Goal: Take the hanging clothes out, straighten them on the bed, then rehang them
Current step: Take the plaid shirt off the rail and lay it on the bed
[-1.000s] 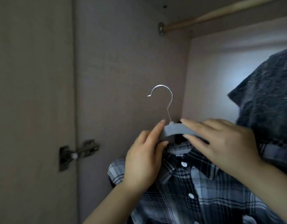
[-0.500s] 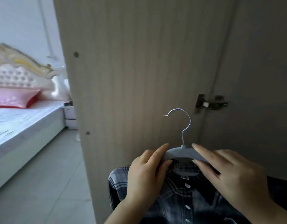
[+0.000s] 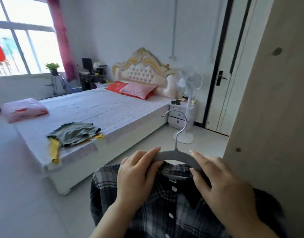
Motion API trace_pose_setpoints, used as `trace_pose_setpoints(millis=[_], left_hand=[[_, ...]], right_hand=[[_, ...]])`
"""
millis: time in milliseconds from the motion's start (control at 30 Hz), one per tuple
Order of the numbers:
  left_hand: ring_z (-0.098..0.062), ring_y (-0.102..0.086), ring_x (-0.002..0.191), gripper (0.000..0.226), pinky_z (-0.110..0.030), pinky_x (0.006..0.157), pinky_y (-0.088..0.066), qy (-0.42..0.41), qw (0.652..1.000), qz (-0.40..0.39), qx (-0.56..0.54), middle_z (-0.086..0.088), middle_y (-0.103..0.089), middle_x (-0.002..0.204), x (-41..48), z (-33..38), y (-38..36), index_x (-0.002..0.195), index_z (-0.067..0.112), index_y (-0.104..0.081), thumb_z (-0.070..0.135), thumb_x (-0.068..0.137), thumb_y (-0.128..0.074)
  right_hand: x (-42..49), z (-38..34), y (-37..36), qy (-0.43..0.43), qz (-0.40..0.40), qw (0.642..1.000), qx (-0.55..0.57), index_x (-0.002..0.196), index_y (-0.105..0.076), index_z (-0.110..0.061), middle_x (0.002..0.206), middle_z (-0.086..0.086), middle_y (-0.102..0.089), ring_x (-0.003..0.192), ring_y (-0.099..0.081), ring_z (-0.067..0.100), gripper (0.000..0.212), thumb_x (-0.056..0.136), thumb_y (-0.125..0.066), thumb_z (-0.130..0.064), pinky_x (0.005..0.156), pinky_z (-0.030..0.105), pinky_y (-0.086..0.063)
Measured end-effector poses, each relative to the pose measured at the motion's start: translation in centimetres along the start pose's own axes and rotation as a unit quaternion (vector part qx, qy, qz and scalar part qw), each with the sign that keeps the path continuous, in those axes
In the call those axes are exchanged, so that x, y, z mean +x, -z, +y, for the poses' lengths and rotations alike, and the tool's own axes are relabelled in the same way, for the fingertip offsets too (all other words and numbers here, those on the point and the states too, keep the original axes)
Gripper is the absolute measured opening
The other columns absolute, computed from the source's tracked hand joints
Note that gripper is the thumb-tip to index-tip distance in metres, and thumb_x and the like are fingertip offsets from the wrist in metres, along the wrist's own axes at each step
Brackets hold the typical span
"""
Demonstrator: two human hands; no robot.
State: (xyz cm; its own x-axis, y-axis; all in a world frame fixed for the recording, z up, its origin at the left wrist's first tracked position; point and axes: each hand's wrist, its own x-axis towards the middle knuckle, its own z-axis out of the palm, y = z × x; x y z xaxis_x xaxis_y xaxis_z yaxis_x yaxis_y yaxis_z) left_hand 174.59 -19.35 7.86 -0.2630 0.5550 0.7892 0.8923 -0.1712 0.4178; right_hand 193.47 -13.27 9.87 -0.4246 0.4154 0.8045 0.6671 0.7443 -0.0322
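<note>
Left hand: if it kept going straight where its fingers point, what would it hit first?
The left hand grips the grey hanger, so that lies first in line. Past it the way looks free over bare floor, then probably the white nightstand beside the bed; depth is unclear.

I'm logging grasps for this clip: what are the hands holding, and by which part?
The grey flocked hanger carrying a dark plaid button shirt: the left hand grips its left arm, the right hand its right arm, flanking the metal hook.
</note>
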Motion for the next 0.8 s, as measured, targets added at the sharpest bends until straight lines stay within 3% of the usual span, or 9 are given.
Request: trace_pose_setpoints(millis=[100,300,433,600,700,800], left_hand=[[-0.004,-0.053,0.083,0.035,-0.027,0.076,-0.041,0.054,0.998,0.001,0.044,0.009,-0.064,0.091,1.1,-5.6,1.6,0.112,0.021,-0.066,0.039,0.087,-0.048],[-0.015,-0.063,0.085,0.034,-0.031,0.079,-0.043,0.134,0.984,0.011,0.118,0.007,-0.068,0.095,4.1,-17.6,5.0,0.112,0.020,-0.065,0.036,0.082,-0.059],[-0.017,-0.062,0.092,0.036,-0.034,0.082,-0.046,0.152,0.978,0.017,0.143,0.005,-0.068,0.100,5.5,-24.1,6.6,0.114,0.018,-0.065,0.036,0.083,-0.058],[-0.019,-0.063,0.092,0.035,-0.038,0.082,-0.050,0.181,0.969,0.034,0.165,0.005,-0.068,0.100,7.5,-30.7,7.3,0.113,0.018,-0.065,0.034,0.083,-0.058],[-0.021,-0.064,0.091,0.035,-0.040,0.081,-0.052,0.194,0.963,0.044,0.185,0.002,-0.068,0.101,9.5,-34.8,7.1,0.113,0.016,-0.065,0.034,0.083,-0.058],[-0.021,-0.063,0.092,0.031,-0.044,0.080,-0.052,0.211,0.957,0.058,0.191,0.002,-0.067,0.104,11.6,-39.1,6.5,0.115,0.017,-0.064,0.028,0.085,-0.063]], right_hand=[[3.1,-3.2,-5.9,0.022,-0.003,0.998,0.054,0.114,-0.068,-0.021,0.082,-0.004,-0.067,0.057,-0.062,0.014,0.039,0.083,-0.047,-0.036,0.040,0.023,-0.043],[9.7,-8.9,-17.4,0.054,-0.009,0.991,0.121,0.108,-0.070,-0.021,0.076,-0.006,-0.065,0.049,-0.056,0.009,0.034,0.078,-0.059,-0.032,0.033,0.018,-0.036],[13.6,-12.2,-23.5,0.067,-0.026,0.985,0.154,0.106,-0.071,-0.023,0.078,-0.010,-0.065,0.050,-0.054,0.004,0.035,0.081,-0.050,-0.036,0.042,0.008,-0.022],[17.9,-14.7,-30.9,0.098,-0.033,0.976,0.192,0.108,-0.067,-0.028,0.082,-0.012,-0.066,0.049,-0.056,0.006,0.034,0.075,-0.063,-0.035,0.037,0.013,-0.032],[21.0,-16.1,-35.4,0.115,-0.034,0.970,0.212,0.110,-0.059,-0.032,0.082,-0.012,-0.065,0.047,-0.056,0.007,0.034,0.077,-0.061,-0.037,0.037,0.011,-0.028],[24.4,-17.2,-40.4,0.128,-0.033,0.967,0.220,0.108,-0.064,-0.030,0.081,-0.011,-0.065,0.048,-0.058,0.010,0.032,0.077,-0.058,-0.038,0.039,0.009,-0.024]])
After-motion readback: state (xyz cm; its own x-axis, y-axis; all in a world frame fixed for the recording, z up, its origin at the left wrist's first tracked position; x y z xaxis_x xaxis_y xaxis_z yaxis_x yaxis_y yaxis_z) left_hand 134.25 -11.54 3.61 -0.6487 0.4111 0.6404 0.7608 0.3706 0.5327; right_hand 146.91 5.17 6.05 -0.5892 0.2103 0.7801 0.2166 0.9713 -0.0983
